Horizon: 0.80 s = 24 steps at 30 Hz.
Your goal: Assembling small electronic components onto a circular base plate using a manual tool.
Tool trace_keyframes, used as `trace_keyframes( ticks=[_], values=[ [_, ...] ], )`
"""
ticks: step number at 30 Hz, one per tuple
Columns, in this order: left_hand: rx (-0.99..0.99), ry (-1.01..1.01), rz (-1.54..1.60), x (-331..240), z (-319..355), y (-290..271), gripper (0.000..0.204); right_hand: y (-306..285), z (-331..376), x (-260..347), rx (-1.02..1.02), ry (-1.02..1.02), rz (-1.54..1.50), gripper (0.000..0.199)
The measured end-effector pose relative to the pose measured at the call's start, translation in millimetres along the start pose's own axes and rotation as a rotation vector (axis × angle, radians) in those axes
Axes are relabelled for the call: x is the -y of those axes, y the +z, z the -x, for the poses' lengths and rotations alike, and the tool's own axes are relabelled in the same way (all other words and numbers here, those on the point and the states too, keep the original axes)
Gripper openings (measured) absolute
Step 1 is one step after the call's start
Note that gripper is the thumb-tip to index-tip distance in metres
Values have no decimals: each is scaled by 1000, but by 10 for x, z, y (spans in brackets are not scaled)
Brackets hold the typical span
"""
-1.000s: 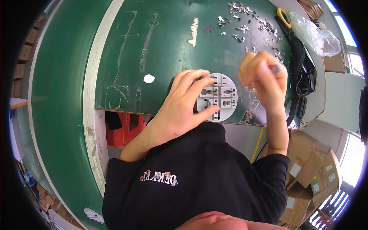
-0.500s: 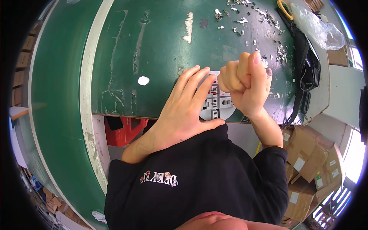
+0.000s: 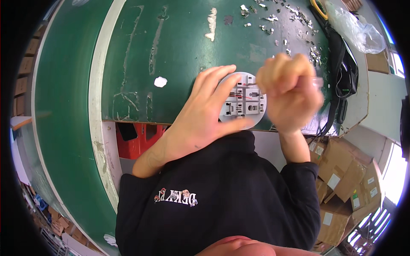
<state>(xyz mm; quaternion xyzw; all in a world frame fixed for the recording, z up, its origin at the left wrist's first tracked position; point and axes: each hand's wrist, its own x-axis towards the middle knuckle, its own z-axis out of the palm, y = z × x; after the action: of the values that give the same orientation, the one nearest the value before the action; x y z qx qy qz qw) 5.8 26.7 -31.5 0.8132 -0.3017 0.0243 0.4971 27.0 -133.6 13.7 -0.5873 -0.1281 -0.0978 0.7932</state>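
A round grey disc (image 3: 244, 101) with several slots and small metal inserts lies at the near edge of the green table (image 3: 179, 51). My left hand (image 3: 204, 119) grips the disc, with the thumb along its near rim and the fingers spread over its left side. My right hand (image 3: 287, 93) is closed in a fist and blurred by motion. It hovers over the disc's right edge and hides that part. A small pale piece shows at its fingers, too blurred to make out.
Several loose small metal pieces (image 3: 294, 19) are scattered at the far right of the table. Beside them lie a black cable bundle (image 3: 344, 68) and a clear plastic bag (image 3: 361, 32). A red crate (image 3: 141, 141) sits under the table. Cardboard boxes (image 3: 341, 187) are stacked at the right.
My right hand has come down from above the table's right side to the disc's right edge. My left hand has stayed on the disc.
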Motion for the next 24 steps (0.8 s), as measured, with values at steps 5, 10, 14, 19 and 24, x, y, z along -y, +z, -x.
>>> trace_keyframes(
  ticks=[5, 10, 14, 19, 24],
  values=[
    [-46, 38, -21, 6, -80, -7, 33, 7, -71, 218, -87, -47, 8, 39],
    [-37, 94, -131, -9, -142, 41, 20, -70, -86, 191, -9, -20, -13, 43],
    [-85, 154, -202, -26, -144, 62, 22, -68, -110, 146, 88, 34, -193, 45],
    [-93, 32, 77, 57, -55, 26, 25, 45, -63, 111, -65, 126, -212, 47],
    [-81, -84, 282, 32, -26, -25, 29, 50, 35, -23, 35, -8, -67, 49]
  ],
)
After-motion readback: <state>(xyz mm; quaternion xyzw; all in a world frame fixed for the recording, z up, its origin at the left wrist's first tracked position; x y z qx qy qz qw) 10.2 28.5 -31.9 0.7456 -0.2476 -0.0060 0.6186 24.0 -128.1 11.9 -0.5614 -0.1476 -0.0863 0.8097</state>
